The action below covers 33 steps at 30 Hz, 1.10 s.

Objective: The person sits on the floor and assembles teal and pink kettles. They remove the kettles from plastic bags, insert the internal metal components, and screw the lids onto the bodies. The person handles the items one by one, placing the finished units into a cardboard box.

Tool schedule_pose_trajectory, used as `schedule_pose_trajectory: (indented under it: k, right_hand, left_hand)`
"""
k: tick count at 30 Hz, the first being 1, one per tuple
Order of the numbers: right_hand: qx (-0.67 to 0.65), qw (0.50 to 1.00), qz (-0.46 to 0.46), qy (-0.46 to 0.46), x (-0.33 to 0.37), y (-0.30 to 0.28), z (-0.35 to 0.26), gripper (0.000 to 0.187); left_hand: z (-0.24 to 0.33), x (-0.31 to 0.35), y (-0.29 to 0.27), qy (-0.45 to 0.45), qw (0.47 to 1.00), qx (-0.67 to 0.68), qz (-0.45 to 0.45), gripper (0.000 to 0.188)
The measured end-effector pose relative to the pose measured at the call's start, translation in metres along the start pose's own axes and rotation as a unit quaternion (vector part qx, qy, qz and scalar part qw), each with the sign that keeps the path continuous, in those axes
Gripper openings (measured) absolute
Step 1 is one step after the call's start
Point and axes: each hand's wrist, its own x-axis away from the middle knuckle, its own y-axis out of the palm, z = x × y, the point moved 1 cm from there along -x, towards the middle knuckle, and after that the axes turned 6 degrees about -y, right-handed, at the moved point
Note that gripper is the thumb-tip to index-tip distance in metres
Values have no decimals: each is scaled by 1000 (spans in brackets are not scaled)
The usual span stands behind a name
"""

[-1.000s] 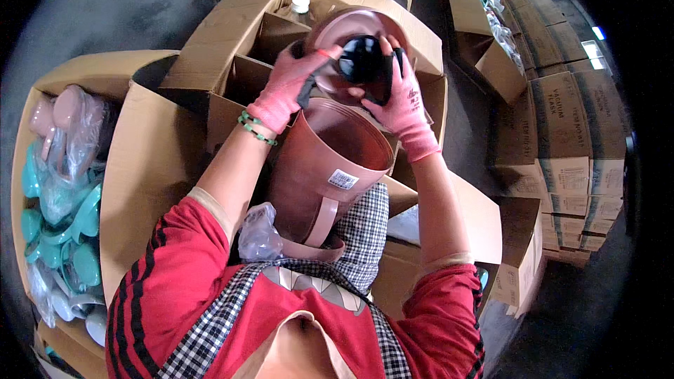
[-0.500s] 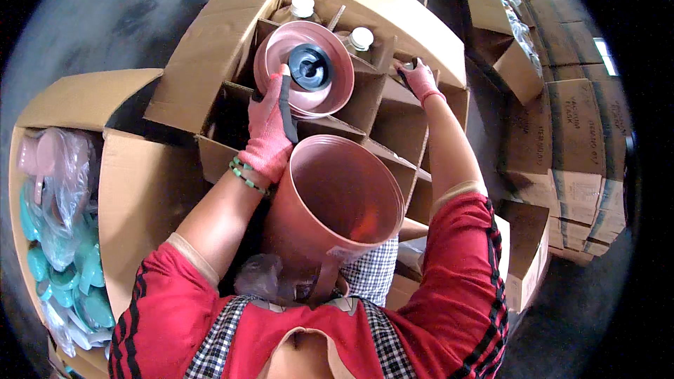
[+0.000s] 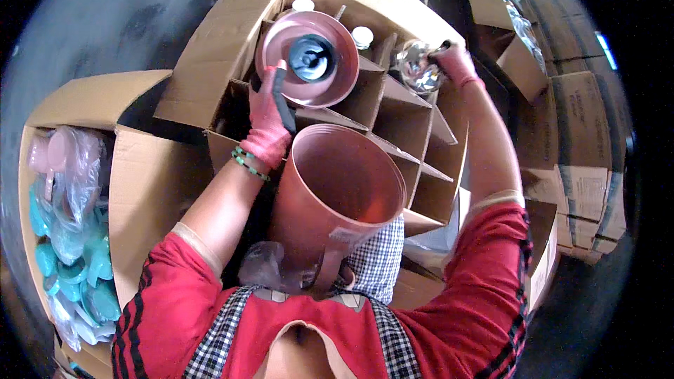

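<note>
My left hand (image 3: 270, 112), in a pink and black glove, grips a pink round flask part (image 3: 342, 88) with a dark ring in its middle, above the divided carton (image 3: 414, 10). My right hand (image 3: 456, 63), gloved alike, is closed on the edge of a shiny silvery glass flask liner (image 3: 416, 70) at the carton's far right compartment. The liner's lower part is hidden by the dividers. Between my forearms, a pink flask body (image 3: 302, 203) stands tilted at my lap, its wide mouth facing up and its handle toward me.
Two white-capped bottles (image 3: 361, 37) sit in the far compartments. At left, an open carton (image 3: 151, 203) holds teal and pink plastic parts (image 3: 67, 238), some bagged. Clear plastic wrap (image 3: 263, 267) lies against the flask body. Stacked cartons (image 3: 579, 119) line the right side.
My right hand has moved up and to the right, drawing the silvery liner partly out of its compartment. My left hand has raised the pink part slightly.
</note>
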Motion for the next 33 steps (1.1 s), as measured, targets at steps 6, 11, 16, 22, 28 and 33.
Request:
schedule_pose_trajectory:
  k: [6,11,16,22,28,33]
  right_hand:
    - [-117,978,171,-26,88,-147,14,34]
    - [-516,807,268,100,222,-159,39,25]
    - [-778,575,240,76,270,-66,-54,24]
    - [-648,731,146,-158,248,-7,-111,57]
    - [-751,653,-46,-87,225,25,-115,59]
    - [-851,512,94,-64,219,47,-100,55]
  left_hand:
    - [8,-7,-6,181,952,-169,-183,38]
    - [8,2,-5,-104,912,206,-340,43]
    - [25,23,47,121,926,13,-358,37]
    - [64,14,48,126,950,66,-277,36]
    - [81,31,14,41,949,78,-303,35]
    - [67,73,-11,-59,933,102,-341,35]
